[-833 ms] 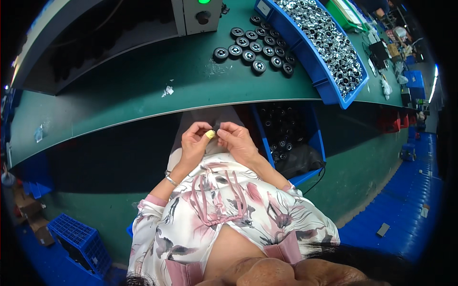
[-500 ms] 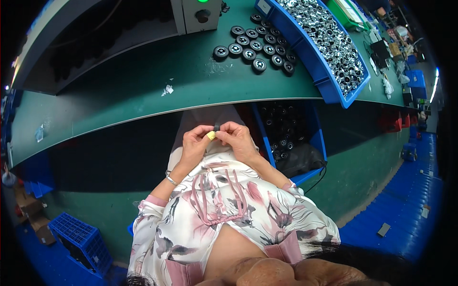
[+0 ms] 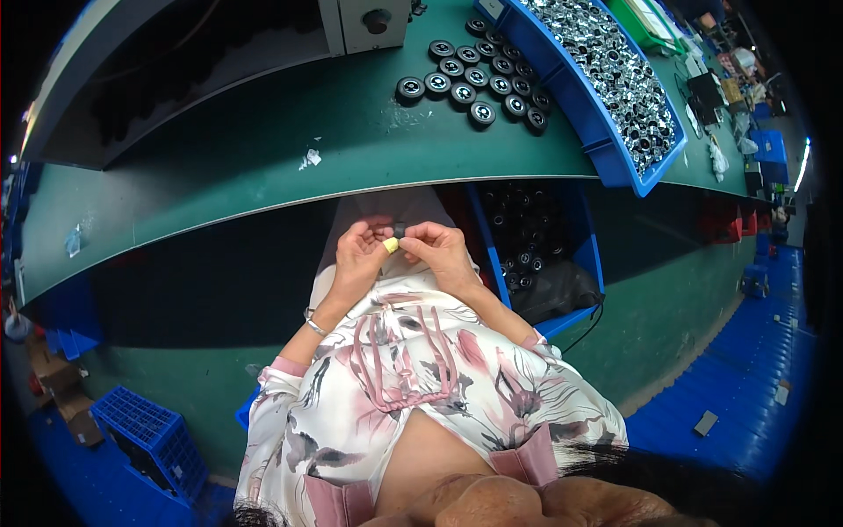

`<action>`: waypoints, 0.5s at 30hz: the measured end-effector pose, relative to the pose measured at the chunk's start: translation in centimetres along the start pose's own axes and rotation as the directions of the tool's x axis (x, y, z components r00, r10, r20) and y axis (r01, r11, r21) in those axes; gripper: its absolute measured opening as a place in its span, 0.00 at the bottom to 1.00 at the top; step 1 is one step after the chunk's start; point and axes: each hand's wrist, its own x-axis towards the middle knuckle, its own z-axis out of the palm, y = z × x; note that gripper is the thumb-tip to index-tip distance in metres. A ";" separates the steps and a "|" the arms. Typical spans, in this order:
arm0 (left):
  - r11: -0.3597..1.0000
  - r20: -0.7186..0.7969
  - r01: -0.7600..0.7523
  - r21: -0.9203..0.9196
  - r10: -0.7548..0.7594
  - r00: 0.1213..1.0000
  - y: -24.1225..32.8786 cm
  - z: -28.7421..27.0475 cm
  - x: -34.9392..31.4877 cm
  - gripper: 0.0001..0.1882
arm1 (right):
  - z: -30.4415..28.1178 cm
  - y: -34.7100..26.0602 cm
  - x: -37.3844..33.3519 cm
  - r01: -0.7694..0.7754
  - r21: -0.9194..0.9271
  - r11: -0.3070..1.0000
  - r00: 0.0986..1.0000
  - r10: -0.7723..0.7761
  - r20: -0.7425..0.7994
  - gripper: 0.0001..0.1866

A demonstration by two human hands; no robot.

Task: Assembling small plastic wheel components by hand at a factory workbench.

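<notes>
My left hand (image 3: pixel 358 255) and my right hand (image 3: pixel 437 248) meet in my lap, just below the edge of the green workbench (image 3: pixel 263 167). Together they pinch a small dark round part (image 3: pixel 400 230) between the fingertips. A yellow cover (image 3: pixel 390 246) sits on a fingertip of my left hand, right against the part. A thin bracelet circles my left wrist. Both hands are closed around the part, so most of it is hidden.
Several black round wheels (image 3: pixel 479 83) lie in rows on the bench. A long blue tray (image 3: pixel 606 83) of shiny metal parts stands at the right. A blue bin (image 3: pixel 536 237) of black parts sits under the bench. A blue crate (image 3: pixel 145 430) stands on the floor at lower left.
Both hands stay together in the lap; the fingers shift slightly around the small dark part. The camera view has barely moved.
</notes>
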 end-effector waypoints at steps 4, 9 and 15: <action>0.975 0.041 0.097 -0.198 -0.090 0.995 -0.5 -0.9 0.0 0.20 | 0.0 0.2 0.2 -0.099 0.154 0.983 0.995 0.102 -0.012 0.10; 0.963 0.072 0.129 -0.238 -0.115 0.991 -0.5 -0.9 0.0 0.20 | -0.5 0.5 0.4 -0.131 0.090 0.987 0.989 0.124 0.077 0.10; 0.943 0.133 0.188 -0.275 -0.157 0.979 0.4 -0.7 -0.2 0.21 | -1.3 1.9 0.7 -0.193 0.302 0.934 0.967 0.128 0.222 0.07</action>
